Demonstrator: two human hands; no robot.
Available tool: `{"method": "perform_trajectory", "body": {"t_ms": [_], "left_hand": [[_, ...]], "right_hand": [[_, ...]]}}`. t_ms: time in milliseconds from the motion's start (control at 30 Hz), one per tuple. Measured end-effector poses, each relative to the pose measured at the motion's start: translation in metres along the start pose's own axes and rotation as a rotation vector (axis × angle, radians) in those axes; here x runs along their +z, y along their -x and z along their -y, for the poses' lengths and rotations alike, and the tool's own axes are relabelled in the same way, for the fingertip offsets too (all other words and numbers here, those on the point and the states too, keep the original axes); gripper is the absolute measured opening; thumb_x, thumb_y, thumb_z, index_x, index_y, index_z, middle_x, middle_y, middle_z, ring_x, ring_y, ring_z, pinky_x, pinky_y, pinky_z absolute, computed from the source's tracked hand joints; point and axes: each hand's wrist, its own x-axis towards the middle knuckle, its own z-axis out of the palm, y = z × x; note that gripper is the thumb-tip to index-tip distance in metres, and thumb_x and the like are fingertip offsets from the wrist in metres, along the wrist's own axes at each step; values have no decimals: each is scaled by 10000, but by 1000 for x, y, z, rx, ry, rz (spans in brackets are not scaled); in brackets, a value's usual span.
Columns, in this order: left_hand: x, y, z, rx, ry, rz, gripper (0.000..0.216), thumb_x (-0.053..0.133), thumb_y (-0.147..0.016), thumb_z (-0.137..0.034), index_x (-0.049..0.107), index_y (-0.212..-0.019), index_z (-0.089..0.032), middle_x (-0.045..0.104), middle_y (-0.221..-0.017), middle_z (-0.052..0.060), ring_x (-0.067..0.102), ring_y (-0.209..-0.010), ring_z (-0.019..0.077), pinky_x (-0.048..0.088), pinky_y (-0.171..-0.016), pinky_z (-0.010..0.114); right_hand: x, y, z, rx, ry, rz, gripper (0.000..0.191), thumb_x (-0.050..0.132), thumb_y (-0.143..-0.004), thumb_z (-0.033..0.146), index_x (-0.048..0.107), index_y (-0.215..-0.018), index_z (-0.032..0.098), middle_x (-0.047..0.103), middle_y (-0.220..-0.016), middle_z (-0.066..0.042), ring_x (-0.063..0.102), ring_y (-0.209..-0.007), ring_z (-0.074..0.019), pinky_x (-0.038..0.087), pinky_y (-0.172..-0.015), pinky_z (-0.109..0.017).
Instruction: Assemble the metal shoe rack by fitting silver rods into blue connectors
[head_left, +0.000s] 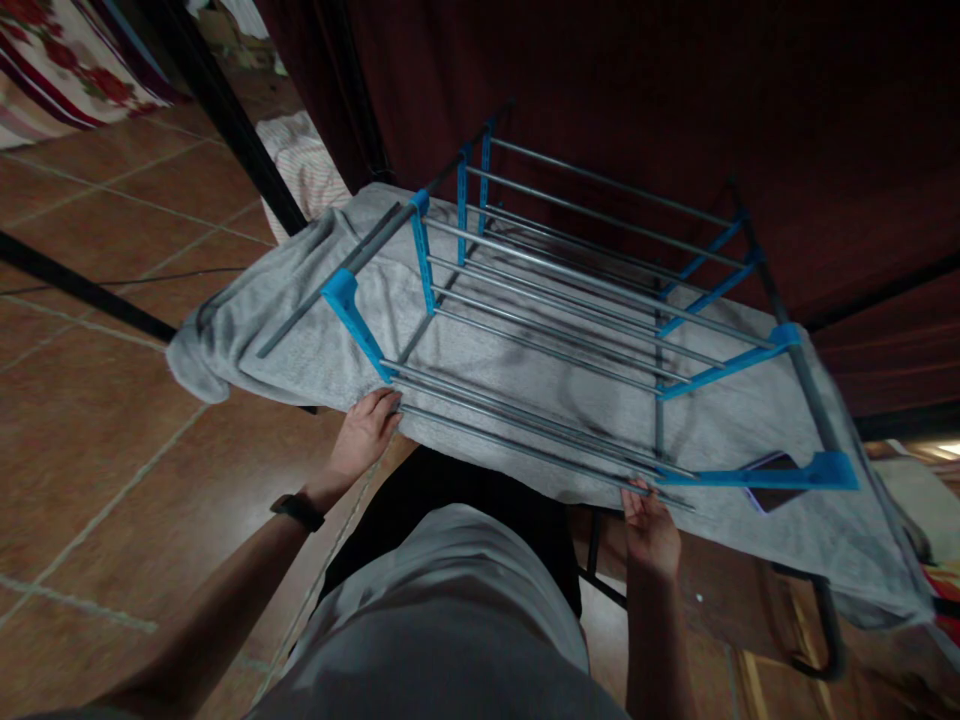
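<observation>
A partly built shoe rack of grey metal tubes and blue plastic brackets [358, 320] lies on a grey blanket [315, 330]. Several metal rods run across it between the left and right brackets. Along the near edge, a metal rod [517, 447] lies beside other rods. My left hand [367, 430] has its fingers closed at the rod's left end, just below the front left bracket. Near the other end, my right hand [651, 525] pinches the rod from below, close to the front right bracket [757, 476]. My fingers partly hide both grip points.
A phone [776, 485] rests on the blanket beneath the right bracket. A loose dark tube [367, 240] lies at the left post. Black frame bars [225, 110] stand left, and a dark red curtain [637, 90] hangs behind. Tiled floor [97, 420] extends to the left.
</observation>
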Motion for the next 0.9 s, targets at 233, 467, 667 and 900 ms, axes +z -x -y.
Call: {"method": "perform_trajectory", "body": {"t_ms": [233, 467, 667, 900], "left_hand": [[-9, 2, -2, 0, 0, 0, 405, 464, -971, -311, 533, -1349, -182, 562, -1314, 161, 537, -1230, 318, 462, -1044, 509], [-13, -6, -25, 166, 26, 71, 417, 420, -950, -192, 539, -1350, -211, 566, -1333, 133, 544, -1253, 282, 466, -1037, 471], [1, -12, -13, 128, 31, 104, 322, 419, -966, -359, 636, -1142, -200, 633, -1232, 136, 611, -1123, 302, 493, -986, 464], [-8, -17, -9, 35, 50, 200, 311, 412, -899, -462, 597, -1081, -291, 643, -1106, 98, 600, -1021, 351, 485, -957, 544]], "right_hand": [[1, 5, 2, -20, 59, 25, 54, 665, -778, 236, 612, -788, 236, 736, -935, -24, 713, -974, -168, 577, -940, -359], [13, 11, 9, 58, -42, -10, 82, 626, -779, 155, 614, -778, 237, 740, -862, 12, 720, -918, -129, 584, -890, -296], [27, 18, 10, 61, -88, -17, 108, 683, -766, 182, 603, -820, 229, 753, -889, -3, 726, -891, -142, 590, -884, -326], [39, 23, 10, 49, -121, -40, 156, 706, -740, 184, 600, -850, 220, 744, -884, 1, 719, -866, -139, 590, -843, -304]]}}
